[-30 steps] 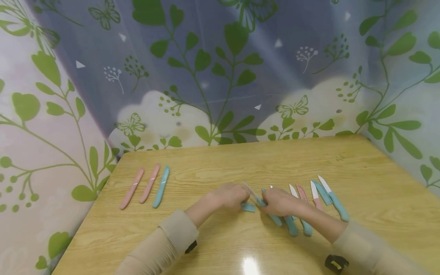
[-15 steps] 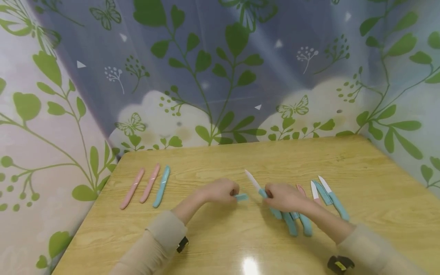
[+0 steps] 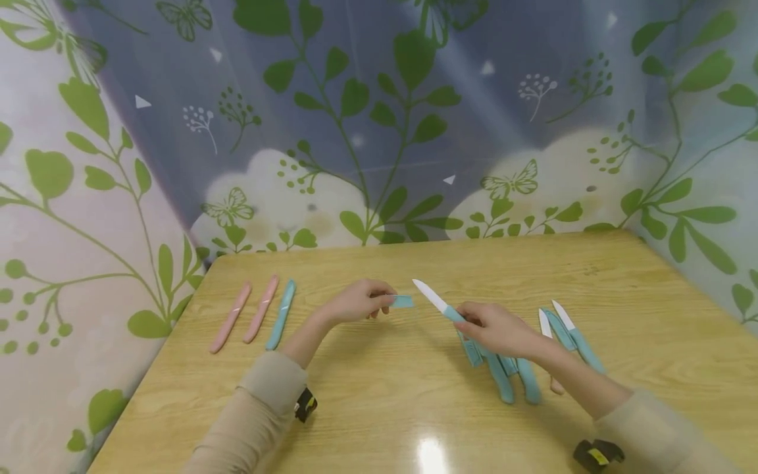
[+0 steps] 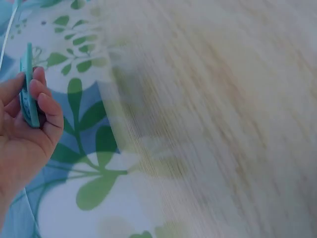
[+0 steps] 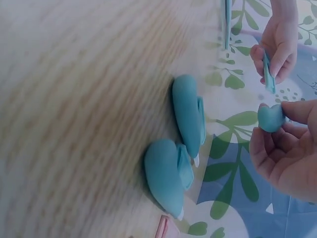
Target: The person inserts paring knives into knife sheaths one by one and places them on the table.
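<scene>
In the head view my left hand [image 3: 362, 300] pinches a light blue blade sheath [image 3: 403, 301] above the table. My right hand [image 3: 497, 327] grips a knife [image 3: 431, 296] by its blue handle, its white blade bare and pointing up and left. A gap separates the blade tip from the sheath. The left wrist view has the sheath [image 4: 29, 94] between thumb and fingers. From the right wrist, the knife's rounded handle end [image 5: 270, 118] shows in my fingers. Beneath that hand lie blue-handled knives [image 3: 499, 382] and blue sheaths [image 3: 472, 353], partly covered.
Two pink knives [image 3: 231, 317] [image 3: 261, 309] and a blue knife [image 3: 281, 316], all sheathed, lie in a row at left. Right of my right hand are a pink-handled knife [image 3: 545, 322], a blue sheath [image 3: 560, 329] and a blue-handled knife [image 3: 583, 345]. Patterned cloth [image 3: 408, 131] hangs behind the table.
Both hands have risen from the table and moved farther from the person. The left has also drawn left with its sheath, widening the gap to the knife; the blade now shows more fully.
</scene>
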`<state>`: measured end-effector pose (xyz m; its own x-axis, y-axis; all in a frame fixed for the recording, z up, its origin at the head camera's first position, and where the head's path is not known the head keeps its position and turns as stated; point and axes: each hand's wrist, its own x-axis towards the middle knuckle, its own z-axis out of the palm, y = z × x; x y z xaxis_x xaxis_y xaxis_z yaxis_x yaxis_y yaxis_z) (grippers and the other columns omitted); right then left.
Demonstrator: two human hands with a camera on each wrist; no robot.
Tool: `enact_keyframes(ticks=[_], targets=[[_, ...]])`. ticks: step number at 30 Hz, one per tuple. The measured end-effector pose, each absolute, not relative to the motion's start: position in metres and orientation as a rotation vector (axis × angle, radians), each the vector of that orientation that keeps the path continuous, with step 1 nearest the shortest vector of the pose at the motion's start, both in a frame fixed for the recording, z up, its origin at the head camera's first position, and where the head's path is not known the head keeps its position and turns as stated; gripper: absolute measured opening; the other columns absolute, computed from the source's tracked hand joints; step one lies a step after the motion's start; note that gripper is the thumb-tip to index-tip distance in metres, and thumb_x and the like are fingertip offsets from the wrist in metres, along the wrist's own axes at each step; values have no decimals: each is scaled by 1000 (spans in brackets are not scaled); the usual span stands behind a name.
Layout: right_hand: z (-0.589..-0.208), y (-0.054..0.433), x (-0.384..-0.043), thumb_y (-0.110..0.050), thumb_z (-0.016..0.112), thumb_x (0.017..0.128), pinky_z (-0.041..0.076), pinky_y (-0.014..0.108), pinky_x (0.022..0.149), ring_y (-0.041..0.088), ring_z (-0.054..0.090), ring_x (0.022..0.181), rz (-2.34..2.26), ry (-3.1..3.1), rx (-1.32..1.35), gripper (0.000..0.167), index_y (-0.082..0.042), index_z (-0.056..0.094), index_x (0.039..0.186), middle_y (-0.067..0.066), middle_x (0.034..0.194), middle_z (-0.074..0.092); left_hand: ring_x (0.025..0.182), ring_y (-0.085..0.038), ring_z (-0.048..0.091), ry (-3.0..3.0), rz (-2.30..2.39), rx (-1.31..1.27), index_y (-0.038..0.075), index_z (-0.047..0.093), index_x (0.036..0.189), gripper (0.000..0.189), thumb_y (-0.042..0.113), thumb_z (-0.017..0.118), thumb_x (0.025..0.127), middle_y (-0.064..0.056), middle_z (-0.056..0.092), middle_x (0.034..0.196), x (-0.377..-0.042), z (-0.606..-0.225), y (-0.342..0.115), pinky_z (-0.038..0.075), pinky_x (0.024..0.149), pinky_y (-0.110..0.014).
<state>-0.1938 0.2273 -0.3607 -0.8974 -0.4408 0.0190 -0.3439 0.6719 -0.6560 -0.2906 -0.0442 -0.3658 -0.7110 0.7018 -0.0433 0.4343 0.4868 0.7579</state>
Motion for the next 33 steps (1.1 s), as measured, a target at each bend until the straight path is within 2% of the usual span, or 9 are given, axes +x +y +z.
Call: enact_keyframes(ticks=[4, 7, 12, 17, 22, 25, 29, 31, 33], targets=[[-361, 229, -193, -17, 50, 97, 35, 25, 46, 11, 41, 54, -1009, 2725, -670, 21, 0, 58, 105, 4, 75, 59, 56, -14, 40, 2363, 1149, 892, 2, 56, 125, 32, 17, 45, 99, -11, 53, 69, -294, -365, -50, 37, 57, -26], [-362, 230, -191, -17, 51, 96, 30, 21, 42, 8, 37, 49, -997, 2705, -692, 19, -1, 60, 102, 2, 72, 60, 54, -15, 36, 2348, 1185, 862, 3, 56, 126, 32, 17, 46, 99, -2, 43, 59, -294, -363, -52, 35, 57, -27], [-364, 229, -190, -14, 50, 95, 24, 17, 40, 4, 32, 43, -1018, 2656, -723, 17, 0, 60, 100, 2, 69, 59, 56, -20, 38, 2326, 1234, 847, 3, 58, 124, 31, 17, 48, 98, -3, 46, 61, -294, -361, -52, 35, 56, -27], [-365, 229, -190, -14, 49, 96, 31, 21, 44, 6, 39, 48, -1020, 2646, -734, 18, 1, 60, 100, 2, 70, 60, 60, -27, 40, 2295, 1281, 832, 5, 60, 122, 30, 17, 53, 96, -4, 48, 62, -294, -362, -51, 35, 57, -29], [-366, 227, -189, -15, 49, 96, 40, 25, 51, 11, 48, 58, -1072, 2621, -740, 21, 2, 59, 104, 4, 73, 60, 61, -18, 46, 2200, 1510, 755, -3, 56, 122, 35, 13, 59, 91, -4, 53, 66, -296, -364, -49, 42, 64, -34], [-368, 224, -188, -16, 47, 97, 43, 26, 56, 16, 51, 65, -1171, 2559, -728, 24, 5, 57, 106, 8, 77, 60, 59, -12, 47, 2056, 1767, 623, -7, 55, 117, 31, 9, 59, 91, -3, 55, 69, -295, -364, -45, 43, 63, -28], [-368, 214, -185, -18, 47, 98, 42, 28, 59, 17, 47, 66, -1285, 2505, -678, 23, 3, 56, 100, 9, 79, 58, 56, -9, 47, 1810, 2086, 431, -2, 61, 99, 13, 8, 54, 93, 0, 54, 66, -293, -361, -37, 41, 59, -21], [-366, 208, -183, -20, 48, 97, 40, 27, 57, 17, 46, 64, -1325, 2507, -647, 23, 2, 55, 96, 10, 78, 58, 57, -10, 46, 1722, 2192, 339, 4, 62, 90, 14, 12, 52, 95, -1, 53, 65, -293, -360, -33, 41, 59, -21], [-364, 202, -183, -22, 48, 97, 38, 26, 55, 16, 44, 61, -1371, 2511, -613, 24, 1, 55, 95, 9, 76, 57, 60, -11, 47, 1703, 2250, 265, 6, 63, 85, 21, 16, 48, 97, -2, 52, 68, -293, -357, -29, 41, 62, -22]])
